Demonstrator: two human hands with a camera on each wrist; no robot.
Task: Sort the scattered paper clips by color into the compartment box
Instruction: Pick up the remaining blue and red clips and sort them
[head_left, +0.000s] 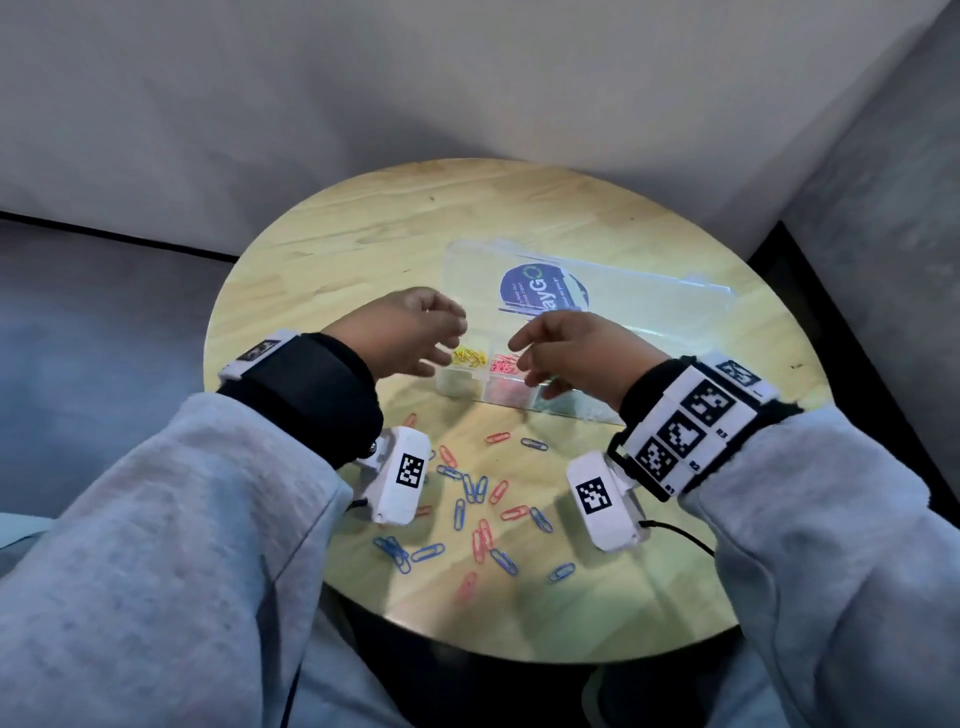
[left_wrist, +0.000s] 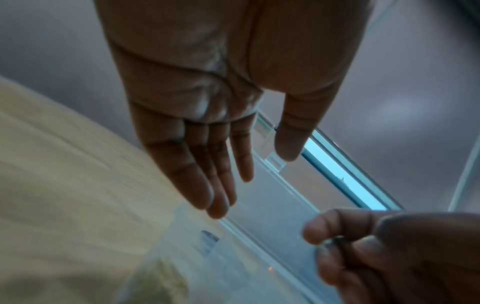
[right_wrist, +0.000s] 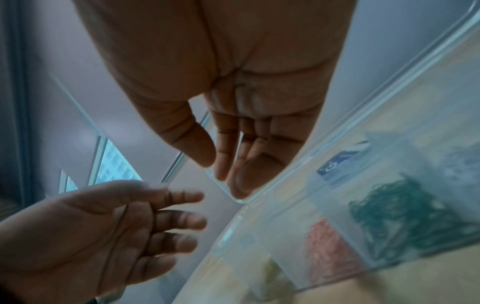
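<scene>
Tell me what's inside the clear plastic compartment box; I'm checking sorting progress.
The clear plastic compartment box holds yellow paper clips in one compartment, pink paper clips in the next and dark green paper clips beyond. The right hand covers the other compartments.

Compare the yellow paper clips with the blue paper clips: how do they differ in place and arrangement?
The yellow paper clips lie heaped inside the clear compartment box; the blue paper clips lie outside it on the round wooden table. The yellow ones are piled together; the blue ones are scattered among pink clips. No hand holds either colour.

Right hand hides box's right compartments.
</scene>
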